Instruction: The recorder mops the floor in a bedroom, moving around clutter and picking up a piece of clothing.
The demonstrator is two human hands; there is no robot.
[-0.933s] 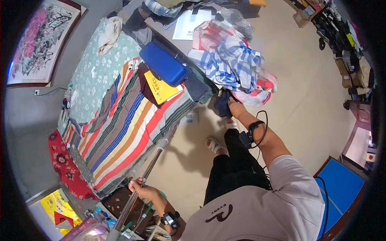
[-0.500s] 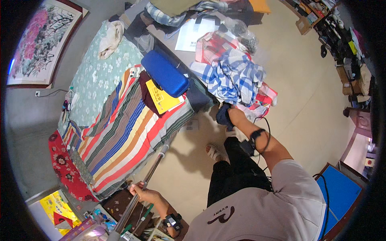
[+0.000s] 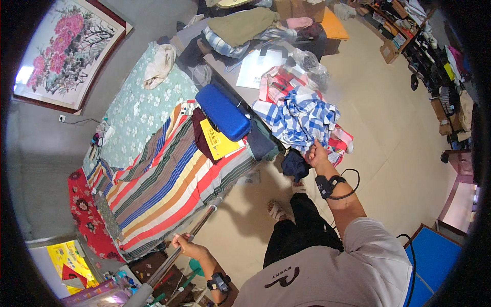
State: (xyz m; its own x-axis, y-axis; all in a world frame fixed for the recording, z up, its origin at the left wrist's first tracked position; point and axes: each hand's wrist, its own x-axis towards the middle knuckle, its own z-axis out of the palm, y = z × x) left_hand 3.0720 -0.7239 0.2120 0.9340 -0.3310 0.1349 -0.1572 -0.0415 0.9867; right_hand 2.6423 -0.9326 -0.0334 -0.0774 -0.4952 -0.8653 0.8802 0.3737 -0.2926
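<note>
Head view: the right hand [image 3: 318, 154] is at the near edge of a blue-and-white checked cloth [image 3: 299, 116], its fingertips against the folds; whether they pinch the fabric, an onlooker cannot tell. The cloth is a crumpled heap without a clear long axis, spreading ahead of those fingers and to their left. A dark navy cloth [image 3: 295, 166] is bunched just beside them, to the left and slightly nearer the body; a red-and-white checked cloth [image 3: 341, 139] shows to their right. The right hand is plainly the nearer to all three. The left hand [image 3: 185, 245], well apart, has its fingers wrapped round a metal pole [image 3: 202, 220], whose long axis slants forward and rightward from that grip. A striped cover [image 3: 169, 187] spreads ahead of the left fingers.
</note>
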